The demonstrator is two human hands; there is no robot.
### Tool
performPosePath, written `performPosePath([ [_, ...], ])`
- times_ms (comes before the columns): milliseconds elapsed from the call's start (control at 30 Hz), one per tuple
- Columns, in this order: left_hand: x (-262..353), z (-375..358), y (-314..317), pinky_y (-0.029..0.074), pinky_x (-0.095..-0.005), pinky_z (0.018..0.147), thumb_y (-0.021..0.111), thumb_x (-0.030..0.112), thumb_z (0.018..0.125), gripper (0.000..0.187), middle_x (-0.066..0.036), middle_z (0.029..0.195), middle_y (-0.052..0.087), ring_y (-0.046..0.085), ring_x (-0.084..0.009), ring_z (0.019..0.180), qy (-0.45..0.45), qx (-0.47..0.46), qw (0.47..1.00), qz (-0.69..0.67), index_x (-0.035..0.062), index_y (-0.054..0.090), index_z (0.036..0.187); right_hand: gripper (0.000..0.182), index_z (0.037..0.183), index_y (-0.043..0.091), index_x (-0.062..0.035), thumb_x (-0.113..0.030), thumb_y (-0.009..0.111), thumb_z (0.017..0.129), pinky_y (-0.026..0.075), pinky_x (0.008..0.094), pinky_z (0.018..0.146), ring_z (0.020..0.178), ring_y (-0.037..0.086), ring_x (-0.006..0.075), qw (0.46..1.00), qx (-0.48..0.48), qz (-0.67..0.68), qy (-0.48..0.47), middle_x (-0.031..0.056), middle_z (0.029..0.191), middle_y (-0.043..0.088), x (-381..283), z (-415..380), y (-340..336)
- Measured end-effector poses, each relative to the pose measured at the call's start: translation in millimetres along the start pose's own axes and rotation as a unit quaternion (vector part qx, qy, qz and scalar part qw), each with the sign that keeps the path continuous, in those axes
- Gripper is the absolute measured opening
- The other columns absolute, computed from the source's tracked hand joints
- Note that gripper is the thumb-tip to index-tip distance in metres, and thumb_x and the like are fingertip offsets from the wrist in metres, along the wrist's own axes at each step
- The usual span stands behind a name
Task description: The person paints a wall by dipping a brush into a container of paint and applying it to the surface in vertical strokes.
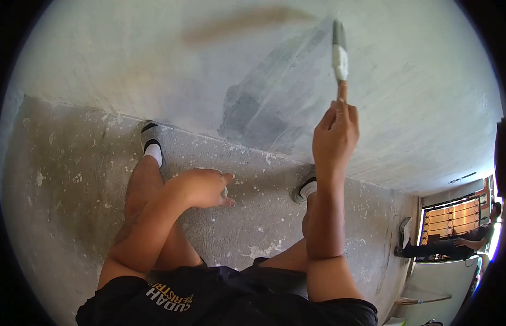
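Note:
My right hand (pixel 336 130) is raised to the wall, fingers wrapped round the handle of a putty knife (pixel 340 54). One finger stretches along the knife toward its whitish lower part, and the grey blade points up the wall. Low in front of my legs, my left hand (pixel 208 187) curls with thumb and fingers round something; only a small whitish edge shows between them, too little to name. On the pale wall (pixel 416 108), a darker grey patch (pixel 253 108) spreads below and left of the blade.
The concrete floor (pixel 73 179) is speckled with white spots. My feet, in dark sandals (pixel 151 136), stand apart near the wall's base. Off to the right, a person (pixel 454 244) in dark clothes is by a barred window (pixel 451 221). A broom (pixel 421 300) lies lower right.

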State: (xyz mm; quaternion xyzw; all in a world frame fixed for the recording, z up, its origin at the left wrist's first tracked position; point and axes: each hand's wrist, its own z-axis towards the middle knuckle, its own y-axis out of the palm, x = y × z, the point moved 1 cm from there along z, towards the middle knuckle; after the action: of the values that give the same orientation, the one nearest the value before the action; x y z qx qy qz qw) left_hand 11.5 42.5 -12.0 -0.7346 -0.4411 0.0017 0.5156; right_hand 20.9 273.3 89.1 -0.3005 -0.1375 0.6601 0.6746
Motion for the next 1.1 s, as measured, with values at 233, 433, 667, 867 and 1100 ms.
performPosePath([
  [233, 7, 2, 0, 0.041, -0.043, 0.101, 0.057, 0.055, 0.086, 0.077, -0.023, 0.133, 0.049, 0.05, -0.0378, 0.121, -0.02, -0.046, 0.999, -0.005, 0.0059, 0.037, 0.142, 0.061, 0.144, 0.035, -0.0087, -0.004, 0.047, 0.085, 0.054, 0.0467, 0.061, 0.07, 0.064, 0.0393, 0.943, -0.326, -0.07, 0.013, 0.0242, 0.099, 0.056, 45, -141, 127],
  [433, 1, 4, 8, 0.041, -0.0434, 0.1, 0.056, 0.055, 0.087, 0.076, -0.023, 0.131, 0.051, 0.051, -0.0376, 0.12, -0.036, -0.035, 0.999, -0.003, 0.0056, 0.038, 0.141, 0.053, 0.14, 0.041, -0.0092, -0.005, 0.044, 0.088, 0.054, 0.0488, 0.065, 0.076, 0.065, 0.0411, 0.914, -0.404, -0.025, 0.028, 0.0241, 0.097, 0.057, 55, -165, 146],
  [667, 1, 6, 4, 0.044, -0.0449, 0.097, 0.058, 0.052, 0.087, 0.073, -0.024, 0.122, 0.057, 0.054, -0.038, 0.115, -0.022, -0.014, 1.0, 0.0, 0.0012, 0.041, 0.137, 0.054, 0.144, 0.038, -0.0098, -0.004, 0.052, 0.092, 0.047, 0.0285, 0.044, 0.058, 0.056, 0.016, 0.996, -0.044, -0.006, -0.074, 0.0112, 0.087, 0.055, 37, -31, 22],
  [867, -1, 14, 11, 0.043, -0.0438, 0.098, 0.058, 0.053, 0.086, 0.075, -0.024, 0.126, 0.055, 0.053, -0.0384, 0.117, -0.036, -0.011, 0.999, -0.007, 0.003, 0.04, 0.14, 0.061, 0.146, 0.032, -0.0103, 0.0, 0.047, 0.088, 0.055, 0.0406, 0.055, 0.064, 0.063, 0.0323, 0.962, -0.266, -0.051, -0.041, 0.0227, 0.103, 0.055, 62, -113, 105],
  [1100, -1, 14, 13, 0.042, -0.0435, 0.1, 0.058, 0.052, 0.086, 0.075, -0.024, 0.128, 0.053, 0.053, -0.0375, 0.118, -0.064, -0.038, 0.997, -0.006, 0.0036, 0.039, 0.14, 0.057, 0.143, 0.037, -0.0088, -0.001, 0.046, 0.087, 0.053, 0.048, 0.066, 0.079, 0.063, 0.0412, 0.904, -0.426, -0.005, 0.038, 0.0259, 0.1, 0.056, 73, -186, 155],
])
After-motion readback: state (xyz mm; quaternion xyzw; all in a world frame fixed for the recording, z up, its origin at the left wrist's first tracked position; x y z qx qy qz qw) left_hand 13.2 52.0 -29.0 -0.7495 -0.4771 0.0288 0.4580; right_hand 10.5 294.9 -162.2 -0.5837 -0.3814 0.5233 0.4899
